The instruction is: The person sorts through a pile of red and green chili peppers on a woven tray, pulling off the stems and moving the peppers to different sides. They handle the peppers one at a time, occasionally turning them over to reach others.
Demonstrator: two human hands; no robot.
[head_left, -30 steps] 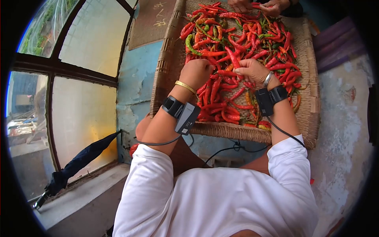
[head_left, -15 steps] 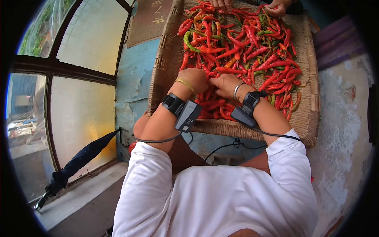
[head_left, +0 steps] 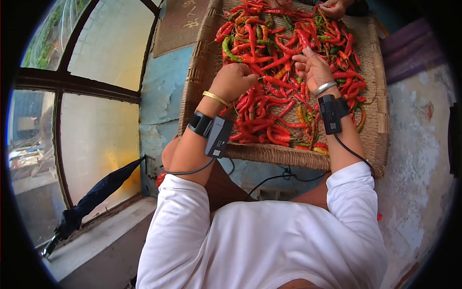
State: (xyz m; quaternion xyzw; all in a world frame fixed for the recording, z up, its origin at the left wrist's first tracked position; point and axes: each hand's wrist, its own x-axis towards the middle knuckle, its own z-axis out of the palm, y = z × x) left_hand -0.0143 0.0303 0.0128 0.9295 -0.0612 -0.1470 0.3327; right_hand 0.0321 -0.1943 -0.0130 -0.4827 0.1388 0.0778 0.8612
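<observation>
Red peppers [head_left: 269,103], with some green and orange ones, lie spread over a woven tray [head_left: 264,153]. Above the tray's left part is my left hand [head_left: 234,82], its back up and its fingers curled closed; what they hold, if anything, is hidden. Over the right-middle of the peppers, my right hand [head_left: 313,69] is turned partly palm up with its fingers apart and nothing seen in it. A curved green pepper [head_left: 226,48] rests above my left hand, near the tray's left side.
Another person's hand [head_left: 334,8] is at the tray's far edge, with a second one beside it, partly cut off. A folded dark umbrella [head_left: 101,192] leans by the window on the left. Black cables [head_left: 269,180] hang below the tray's near edge.
My hands have moved apart. The left went up and slightly left; the right went up and right, and its fingers opened. The other person's hands shifted slightly.
</observation>
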